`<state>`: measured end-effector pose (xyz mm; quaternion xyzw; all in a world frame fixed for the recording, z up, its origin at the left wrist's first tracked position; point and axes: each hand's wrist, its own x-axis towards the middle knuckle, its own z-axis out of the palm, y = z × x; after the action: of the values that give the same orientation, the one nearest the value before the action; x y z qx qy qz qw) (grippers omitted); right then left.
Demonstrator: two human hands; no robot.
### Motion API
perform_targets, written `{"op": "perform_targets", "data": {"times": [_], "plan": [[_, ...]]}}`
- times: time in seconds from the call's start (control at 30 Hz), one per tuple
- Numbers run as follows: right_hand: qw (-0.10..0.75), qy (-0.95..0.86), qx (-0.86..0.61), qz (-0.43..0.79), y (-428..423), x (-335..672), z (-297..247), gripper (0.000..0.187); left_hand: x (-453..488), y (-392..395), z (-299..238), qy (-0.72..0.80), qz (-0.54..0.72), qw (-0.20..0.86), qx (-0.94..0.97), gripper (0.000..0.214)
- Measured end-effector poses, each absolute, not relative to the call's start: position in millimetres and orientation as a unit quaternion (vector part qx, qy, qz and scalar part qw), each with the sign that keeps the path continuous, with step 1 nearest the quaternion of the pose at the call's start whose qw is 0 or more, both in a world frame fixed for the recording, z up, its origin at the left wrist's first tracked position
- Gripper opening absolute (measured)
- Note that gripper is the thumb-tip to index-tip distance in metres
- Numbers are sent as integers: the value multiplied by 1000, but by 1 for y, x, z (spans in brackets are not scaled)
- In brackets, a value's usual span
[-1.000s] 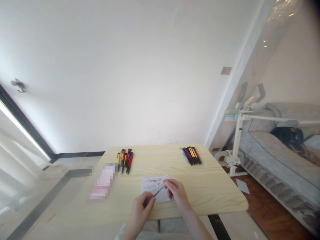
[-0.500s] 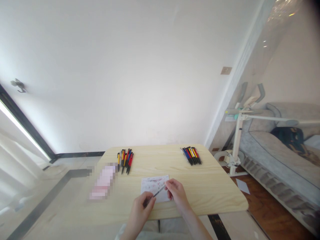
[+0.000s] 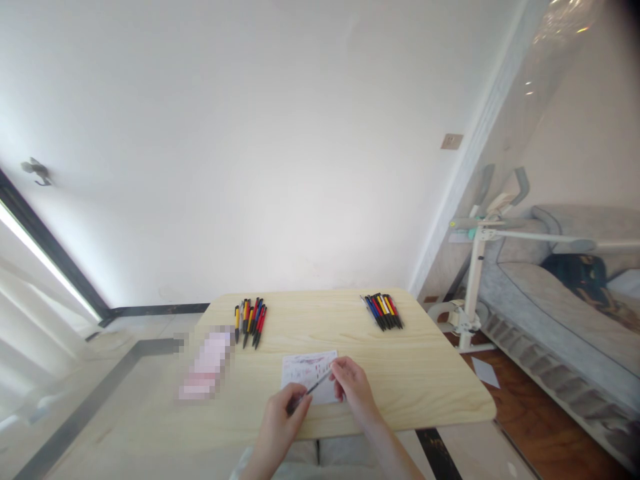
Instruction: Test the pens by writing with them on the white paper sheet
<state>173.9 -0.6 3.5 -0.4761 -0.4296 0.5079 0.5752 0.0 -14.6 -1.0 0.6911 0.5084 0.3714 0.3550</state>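
Note:
A slim pen (image 3: 319, 383), clear or silvery with a dark end, slants between my two hands above a sheet of paper. My left hand (image 3: 287, 408) is closed around its lower, dark end. The fingertips of my right hand (image 3: 351, 383) pinch its upper end. Beneath them, the white paper (image 3: 305, 365) lies on the table, bearing scribbles and dark and reddish marks. My hands cover part of it and both ends of the pen.
On the wooden table (image 3: 315, 320), several pens (image 3: 251, 321) lie loosely at the back left, and another group of pens (image 3: 383, 311) sits at the back right. A blurred-out pink item (image 3: 207, 363) is at the left edge. Exercise equipment (image 3: 477, 267) stands right of the table.

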Motion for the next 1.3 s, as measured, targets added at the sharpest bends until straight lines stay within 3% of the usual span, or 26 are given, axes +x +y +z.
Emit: {"op": "perform_targets", "data": {"times": [0.47,1.3], "plan": [[579,-406,-441,553,-2,182,-4,23,0,-14,1,506,375,354,692,21],[558,-440,-482,513,-4,178,6,30,0,-15,3,510,375,357,687,22]]}}
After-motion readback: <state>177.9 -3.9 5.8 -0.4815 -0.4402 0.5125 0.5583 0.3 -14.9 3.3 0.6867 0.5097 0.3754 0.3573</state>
